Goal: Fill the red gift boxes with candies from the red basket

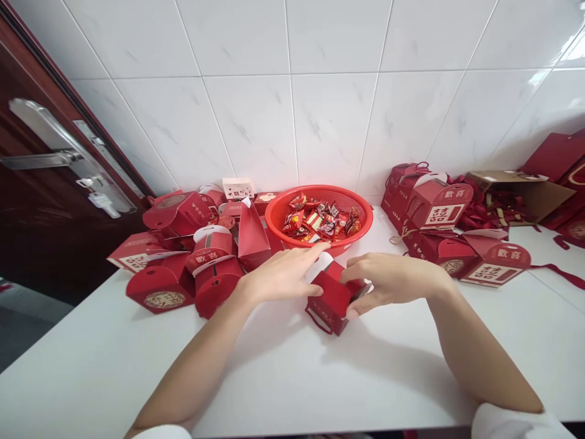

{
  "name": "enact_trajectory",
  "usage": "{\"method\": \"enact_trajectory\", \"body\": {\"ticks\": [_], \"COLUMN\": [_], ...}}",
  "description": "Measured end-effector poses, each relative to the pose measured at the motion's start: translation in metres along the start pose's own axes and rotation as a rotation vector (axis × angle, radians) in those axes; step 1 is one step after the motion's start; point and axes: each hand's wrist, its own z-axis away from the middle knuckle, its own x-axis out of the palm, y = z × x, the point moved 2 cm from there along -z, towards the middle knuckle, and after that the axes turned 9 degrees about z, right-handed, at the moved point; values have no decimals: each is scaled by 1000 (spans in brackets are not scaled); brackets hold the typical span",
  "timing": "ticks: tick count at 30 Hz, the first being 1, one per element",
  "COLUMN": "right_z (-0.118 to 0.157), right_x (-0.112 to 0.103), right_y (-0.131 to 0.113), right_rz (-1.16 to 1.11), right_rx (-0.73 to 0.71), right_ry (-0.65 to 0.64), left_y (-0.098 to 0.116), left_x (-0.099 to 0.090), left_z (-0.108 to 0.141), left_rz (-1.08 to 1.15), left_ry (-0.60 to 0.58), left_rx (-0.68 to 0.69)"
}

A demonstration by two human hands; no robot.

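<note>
A small red gift box [329, 296] stands on the white table in front of me, with a dark red cord loop hanging from its near side. Its top appears to be open, with a white inner flap showing at the back. My left hand [286, 273] holds the box from the left, thumb at the near edge and fingers stretched along the far side. At the right side, my right hand [393, 281] grips the box wall between thumb and bent fingers. Just behind sits a red plastic basket [274, 214] of wrapped candies [320, 219].
Several red gift boxes [167, 286] are piled on the left. More red boxes [441, 204] stack up on the right, near an open cardboard carton [543, 198] with red ribbons. A tiled wall [247, 122] backs the table; a dark door [41, 201] stands at left.
</note>
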Motion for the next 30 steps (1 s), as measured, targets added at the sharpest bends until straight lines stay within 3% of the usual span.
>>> {"method": "enact_trajectory", "body": {"ticks": [4,10,14,20,26,30], "right_z": [-3,-7,-9,-7,-7,-6], "right_x": [3,6,9,6,13,16], "right_y": [9,25,28,19,16,6], "right_rz": [-42,64,179,157,123,104], "right_rx": [2,302,406,400,379,368], "right_ry": [-178,-65,-107,-204,-148,-104], "left_y": [4,5,12,17,6,-1], "left_x": [12,20,27,38,36,34], "left_z": [-7,-12,-12,-14,-22,-25], "left_rz": [-31,8,7,77,144,169], "left_ry": [43,38,7,-49,-122,-94], "left_rx": [-23,101,119,66,210,280]}}
